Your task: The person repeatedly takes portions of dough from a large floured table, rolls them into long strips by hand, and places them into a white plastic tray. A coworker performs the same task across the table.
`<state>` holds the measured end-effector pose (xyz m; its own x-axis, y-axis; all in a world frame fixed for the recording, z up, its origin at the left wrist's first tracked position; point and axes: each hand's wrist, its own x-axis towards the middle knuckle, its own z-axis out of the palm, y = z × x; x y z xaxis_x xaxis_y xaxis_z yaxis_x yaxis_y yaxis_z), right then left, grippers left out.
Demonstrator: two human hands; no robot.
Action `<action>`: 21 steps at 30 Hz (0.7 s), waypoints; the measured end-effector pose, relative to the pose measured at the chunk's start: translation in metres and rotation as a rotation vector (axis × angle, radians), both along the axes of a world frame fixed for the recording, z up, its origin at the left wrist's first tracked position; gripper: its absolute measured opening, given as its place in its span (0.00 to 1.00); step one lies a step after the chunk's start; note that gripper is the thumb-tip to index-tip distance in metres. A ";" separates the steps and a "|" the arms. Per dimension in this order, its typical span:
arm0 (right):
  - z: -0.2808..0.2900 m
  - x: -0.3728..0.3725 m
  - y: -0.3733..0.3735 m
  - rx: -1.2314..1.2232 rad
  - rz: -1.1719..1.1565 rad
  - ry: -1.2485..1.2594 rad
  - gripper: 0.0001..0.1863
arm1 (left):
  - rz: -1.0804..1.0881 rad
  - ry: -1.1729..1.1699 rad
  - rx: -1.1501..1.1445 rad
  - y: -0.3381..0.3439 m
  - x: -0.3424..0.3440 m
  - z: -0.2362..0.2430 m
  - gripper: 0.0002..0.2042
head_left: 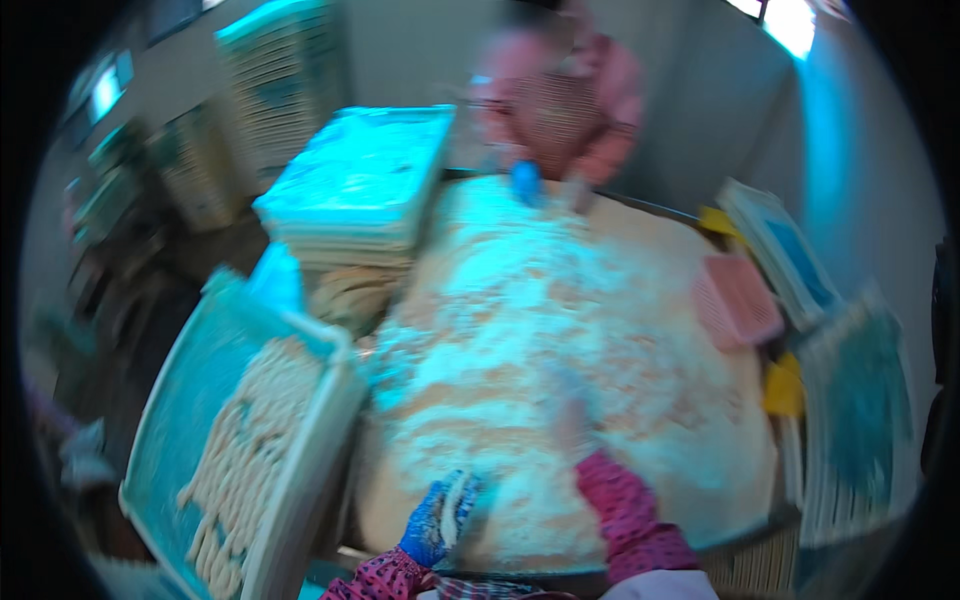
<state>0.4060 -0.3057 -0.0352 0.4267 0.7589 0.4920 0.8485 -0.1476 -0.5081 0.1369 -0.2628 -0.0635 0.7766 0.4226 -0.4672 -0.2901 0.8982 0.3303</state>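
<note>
My left hand [436,515], in a blue glove dusted white, is closed on a pale elongated piece [459,496] at the near edge of a broad work surface [620,260] spread with white powder. My right hand [570,415], in a pale glove below a pink patterned sleeve, is over the powder right of centre, its fingers smeared by motion; whether it holds anything I cannot tell. Left of my left hand, a tilted plastic tray [160,460] bears several pale elongated pieces [240,450] lying close together.
A co-worker [555,110] in pink stands across the surface, both gloved hands [527,182] at its far edge. Stacked trays [350,170] stand at the back left, more [270,70] behind them. A pink basket [737,305], yellow items [783,385] and leaning trays [855,400] line the right side.
</note>
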 end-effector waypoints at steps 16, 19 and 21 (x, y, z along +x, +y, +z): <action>-0.032 0.103 -0.003 -0.316 0.028 -0.163 0.12 | 0.156 0.977 0.767 0.210 -0.439 0.057 0.26; -0.027 0.097 -0.006 -0.287 0.037 -0.103 0.12 | 0.182 0.989 0.677 0.196 -0.409 0.081 0.27; -0.026 0.098 -0.006 -0.280 0.044 -0.059 0.11 | 0.143 0.997 0.604 0.196 -0.404 0.079 0.26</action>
